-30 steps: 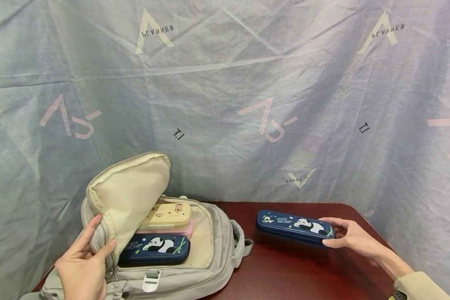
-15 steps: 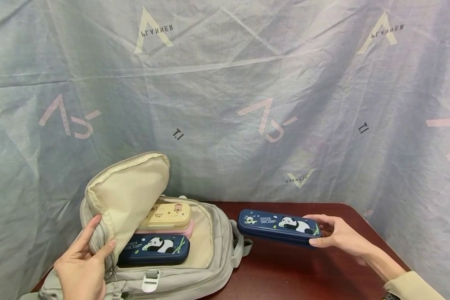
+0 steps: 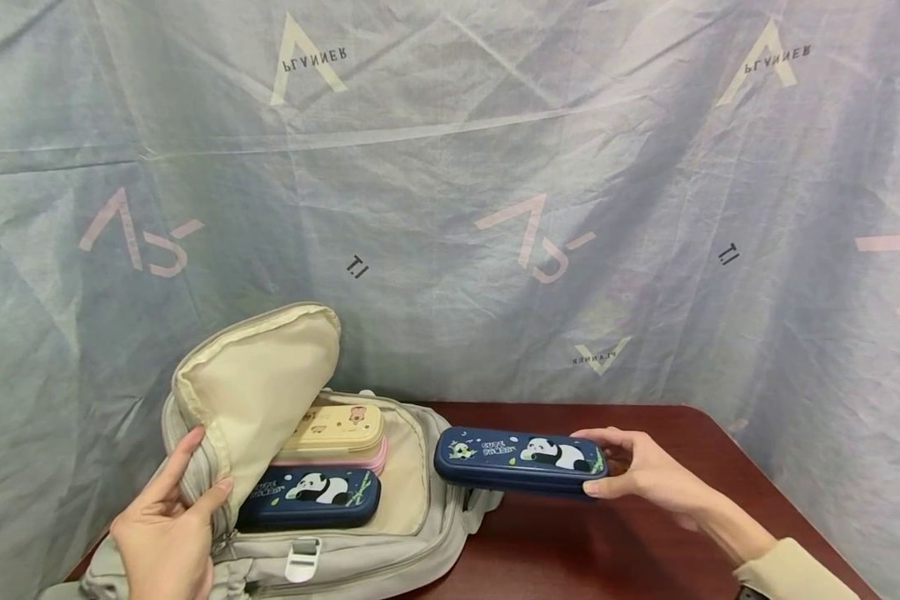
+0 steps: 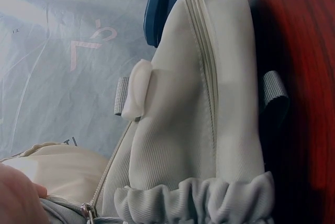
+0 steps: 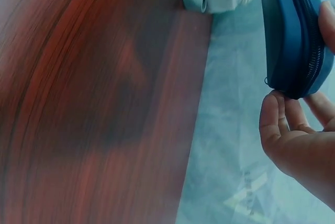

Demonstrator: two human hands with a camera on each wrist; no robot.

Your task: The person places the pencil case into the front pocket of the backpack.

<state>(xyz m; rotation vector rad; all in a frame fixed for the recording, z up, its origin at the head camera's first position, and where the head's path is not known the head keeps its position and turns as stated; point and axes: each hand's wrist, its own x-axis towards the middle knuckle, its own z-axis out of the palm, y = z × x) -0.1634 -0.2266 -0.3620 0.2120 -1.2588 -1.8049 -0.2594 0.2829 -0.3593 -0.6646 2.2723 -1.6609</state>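
My right hand [image 3: 645, 475] grips the right end of a navy pencil case [image 3: 495, 477] with a panda print, thumb at the near edge. The case hangs above the table, its left end over the right edge of a grey-beige backpack [image 3: 390, 575]. In the right wrist view the zipped side of this pencil case [image 5: 293, 41] faces the camera. My left hand [image 3: 163, 517] pinches the backpack's lifted flap [image 3: 258, 367] between thumb and fingers. Inside the backpack lie another navy panda pencil case [image 3: 307, 497] and a yellow case [image 3: 341, 429] on top of a pink case [image 3: 378, 458]; the flap hides their left parts.
The backpack lies on a dark red wooden table [image 3: 615, 550]. A grey printed cloth [image 3: 450, 208] hangs behind and at both sides. A white buckle [image 3: 302, 561] sits on the backpack's near side, and a strap loop [image 4: 275, 90] sticks out from it.
The right hand has carried the navy pencil case leftward from over the table to the backpack's right edge. The left hand and the flap stay where they were.
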